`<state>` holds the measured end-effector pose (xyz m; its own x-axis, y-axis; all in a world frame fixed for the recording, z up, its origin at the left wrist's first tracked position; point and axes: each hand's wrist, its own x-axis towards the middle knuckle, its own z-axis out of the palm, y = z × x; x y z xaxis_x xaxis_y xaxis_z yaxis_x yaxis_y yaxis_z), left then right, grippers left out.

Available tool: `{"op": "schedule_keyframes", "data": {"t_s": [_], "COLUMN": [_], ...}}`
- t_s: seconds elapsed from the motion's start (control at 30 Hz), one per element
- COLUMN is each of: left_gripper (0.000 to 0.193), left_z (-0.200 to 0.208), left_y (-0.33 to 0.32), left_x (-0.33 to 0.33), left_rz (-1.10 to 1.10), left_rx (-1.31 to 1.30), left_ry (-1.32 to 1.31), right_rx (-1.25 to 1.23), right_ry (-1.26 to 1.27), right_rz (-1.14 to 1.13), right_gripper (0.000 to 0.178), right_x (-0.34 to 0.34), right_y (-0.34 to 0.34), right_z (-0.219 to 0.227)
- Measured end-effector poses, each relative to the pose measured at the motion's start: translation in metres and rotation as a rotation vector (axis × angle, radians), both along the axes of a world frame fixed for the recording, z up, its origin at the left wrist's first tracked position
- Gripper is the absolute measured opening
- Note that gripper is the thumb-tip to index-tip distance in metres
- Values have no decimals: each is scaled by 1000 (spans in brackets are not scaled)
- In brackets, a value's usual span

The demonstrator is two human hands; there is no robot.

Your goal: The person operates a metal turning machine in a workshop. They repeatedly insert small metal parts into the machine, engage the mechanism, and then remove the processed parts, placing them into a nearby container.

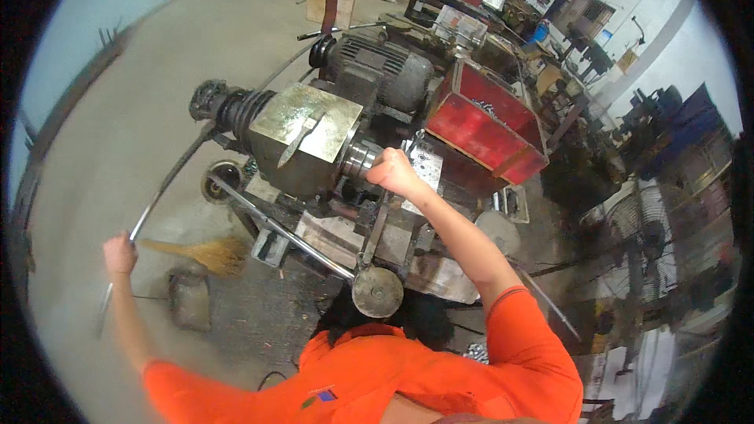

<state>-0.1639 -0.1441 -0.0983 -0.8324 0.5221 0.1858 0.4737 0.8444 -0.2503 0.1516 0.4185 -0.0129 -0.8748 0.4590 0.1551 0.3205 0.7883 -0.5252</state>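
My left hand (119, 254) is wrapped round a long metal lever (166, 180), low at the left. That lever runs up to the rear end of a lathe-like machine's headstock (302, 165). At the machine's front, my right hand (395, 175) is closed right against the shiny round chuck (358, 159). Whatever its fingers hold is hidden behind them. A flat brush (298, 144) lies on the metal plate (336, 114) covering the headstock. Below the chuck, a second bright lever (302, 245) slants down toward a round metal disc (377, 292) close to my body.
Behind the headstock stands a finned motor (385, 71). A red open box (487, 129) with small metal pieces sits to its right. On the floor at left lie a straw broom (210, 256) and a dustpan (190, 302). A fan (648, 239) stands at far right.
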Motion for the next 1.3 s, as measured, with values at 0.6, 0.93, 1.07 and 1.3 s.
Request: {"op": "schedule_keyframes", "data": {"t_s": [0.6, 0.93, 1.07, 1.3], "left_gripper": [27, 39, 52, 39], "left_z": [-125, -95, -53, -66], "left_y": [259, 232, 239, 293], "left_x": [112, 93, 81, 117], "left_rz": [-522, -15, 67, 151], "left_rx": [-398, 561, 1079, 1441], "left_ry": [-298, -797, -935, -931], "right_rx": [13, 244, 279, 129], "right_ry": [60, -810, -762, -697], "right_rz": [-622, -1164, -1234, -1290], "right_gripper": [29, 59, 27, 27], "right_x": [356, 612, 596, 580], "right_y": [38, 68, 62, -45], "right_z": [-17, -124, -130, -147]}}
